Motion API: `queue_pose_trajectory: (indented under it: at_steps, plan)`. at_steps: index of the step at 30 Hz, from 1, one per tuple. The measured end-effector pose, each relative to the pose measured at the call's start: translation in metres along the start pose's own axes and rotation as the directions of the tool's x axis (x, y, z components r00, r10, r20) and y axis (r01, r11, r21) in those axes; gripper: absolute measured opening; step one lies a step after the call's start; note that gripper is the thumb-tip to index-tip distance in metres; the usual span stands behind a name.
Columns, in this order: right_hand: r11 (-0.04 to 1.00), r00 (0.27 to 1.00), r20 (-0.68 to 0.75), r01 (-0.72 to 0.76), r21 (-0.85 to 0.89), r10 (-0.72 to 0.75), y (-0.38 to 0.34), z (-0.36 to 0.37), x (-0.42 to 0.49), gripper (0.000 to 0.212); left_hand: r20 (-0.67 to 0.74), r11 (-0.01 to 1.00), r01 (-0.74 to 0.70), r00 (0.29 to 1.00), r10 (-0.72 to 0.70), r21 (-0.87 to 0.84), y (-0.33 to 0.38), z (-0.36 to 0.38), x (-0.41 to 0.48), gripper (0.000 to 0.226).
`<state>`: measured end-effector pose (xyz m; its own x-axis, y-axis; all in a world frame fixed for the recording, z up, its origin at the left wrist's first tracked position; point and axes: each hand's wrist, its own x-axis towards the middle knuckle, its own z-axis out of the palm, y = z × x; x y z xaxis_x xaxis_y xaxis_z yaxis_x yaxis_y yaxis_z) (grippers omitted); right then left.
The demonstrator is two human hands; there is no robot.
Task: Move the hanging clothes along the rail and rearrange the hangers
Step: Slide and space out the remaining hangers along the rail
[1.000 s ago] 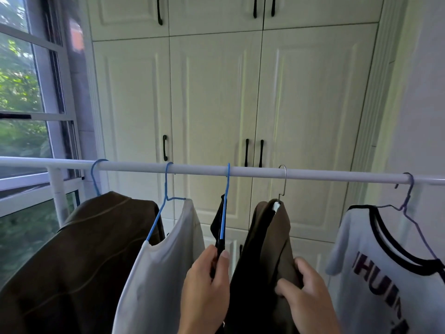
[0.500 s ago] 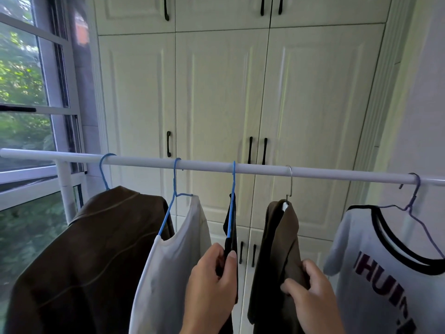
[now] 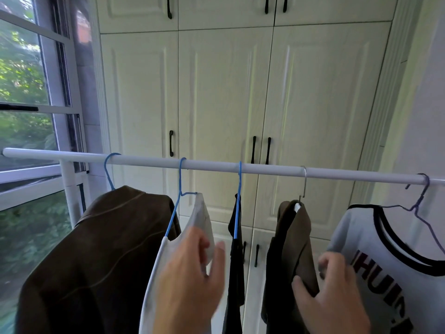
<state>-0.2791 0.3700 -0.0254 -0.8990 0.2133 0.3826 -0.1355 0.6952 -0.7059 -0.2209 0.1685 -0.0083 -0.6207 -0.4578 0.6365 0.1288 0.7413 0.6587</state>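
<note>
Closest to the camera, the left hand [image 3: 190, 280] is pretty blurry. Its fingers are spread and the thumb is apart, gripping nothing, and it's sitting in front of the white top [image 3: 202, 220]. The right hand [image 3: 330, 295] has its thumb in front and fingers behind, pinching the right edge of the olive garment [image 3: 291, 239]. Between the two hands hangs a black garment [image 3: 237, 273] on a thin blue hanger [image 3: 238, 201], just beside the left thumb. Far left there's a big brown jacket [image 3: 96, 261]. Far right is a white T-shirt [image 3: 375, 268] with black collar trim and dark lettering, on a purple hanger [image 3: 421, 198]. All five hang spaced out along the white rail [image 3: 269, 170], which runs left to right. Behind that are cream cupboard doors [image 3: 224, 92] with black handles, plus a window [image 3: 24, 88] on the left with green leaves outside.
</note>
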Motion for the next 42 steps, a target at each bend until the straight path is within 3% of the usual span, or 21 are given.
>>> queue_pose_trajectory:
  at_steps: [1,3,6,7,9,10,12,19,26,30,32,35,37,39,40,42]
  plan:
    - [0.994,0.995,-0.069,0.063,-0.094,-0.07,-0.007,0.001,-0.005,0.053,-0.07,0.999,-0.034,0.997,0.036,0.034,-0.005,-0.012,0.007,0.026]
    - [0.976,0.969,-0.143,0.189,-0.11,-0.203,-0.023,0.003,-0.014,0.061,-0.138,0.989,-0.042,0.989,0.061,0.141,-0.022,-0.033,0.023,0.017]
    - [0.931,0.942,-0.077,0.336,0.142,-0.328,-0.048,0.017,-0.019,0.052,0.004,0.966,0.129,0.991,-0.133,0.226,-0.058,-0.043,0.042,0.021]
    - [0.912,0.946,0.031,0.303,0.278,-0.323,-0.054,0.023,-0.018,0.051,0.085,0.971,0.167,0.979,-0.183,0.171,-0.07,-0.039,0.045,0.02]
    - [0.878,0.92,0.262,0.15,0.455,-0.293,-0.067,0.039,-0.014,0.054,0.236,0.954,0.271,0.943,-0.236,-0.128,-0.083,-0.032,0.047,0.017]
    - [0.871,0.9,0.337,0.087,0.484,-0.278,-0.071,0.046,-0.013,0.055,0.31,0.89,0.349,0.916,-0.257,-0.294,-0.082,-0.027,0.045,0.016]
    - [0.846,0.884,0.38,0.032,0.532,-0.273,-0.083,0.061,-0.01,0.054,0.356,0.792,0.415,0.895,-0.268,-0.447,-0.085,-0.025,0.044,0.022]
    - [0.77,0.924,0.279,0.025,0.638,-0.261,-0.089,0.085,-0.016,0.056,0.332,0.736,0.416,0.904,-0.269,-0.534,-0.081,-0.019,0.042,0.036]
    - [0.696,0.948,0.243,-0.032,0.717,-0.207,-0.093,0.099,-0.02,0.059,0.35,0.762,0.401,0.905,-0.243,-0.509,-0.094,-0.027,0.047,0.033]
    - [0.734,0.95,0.228,0.001,0.679,-0.212,-0.096,0.099,-0.023,0.058,0.35,0.764,0.392,0.908,-0.231,-0.513,-0.101,-0.027,0.048,0.029]
    - [0.808,0.972,0.132,0.084,0.583,-0.196,-0.1,0.097,-0.027,0.055,0.366,0.772,0.384,0.906,-0.21,-0.506,-0.101,-0.027,0.047,0.028]
    - [0.904,0.934,-0.164,0.35,0.247,-0.317,-0.114,0.089,-0.038,0.069,0.328,0.842,0.297,0.932,-0.153,-0.451,-0.102,-0.034,0.045,0.019]
    - [0.882,0.902,-0.174,0.426,0.202,-0.396,-0.133,0.088,-0.051,0.069,0.115,0.947,0.11,0.99,-0.078,-0.303,-0.113,-0.053,0.052,0.02]
    - [0.859,0.909,-0.006,0.396,0.324,-0.417,-0.154,0.09,-0.06,0.065,-0.08,0.999,-0.036,0.996,0.033,-0.037,-0.123,-0.082,0.07,0.024]
    - [0.861,0.903,0.118,0.345,0.374,-0.413,-0.161,0.095,-0.061,0.063,-0.107,0.995,-0.02,0.994,0.031,0.102,-0.129,-0.096,0.082,0.029]
    - [0.887,0.871,0.357,0.169,0.43,-0.338,-0.173,0.105,-0.057,0.067,-0.029,0.953,0.12,0.993,-0.116,0.279,-0.147,-0.121,0.118,0.047]
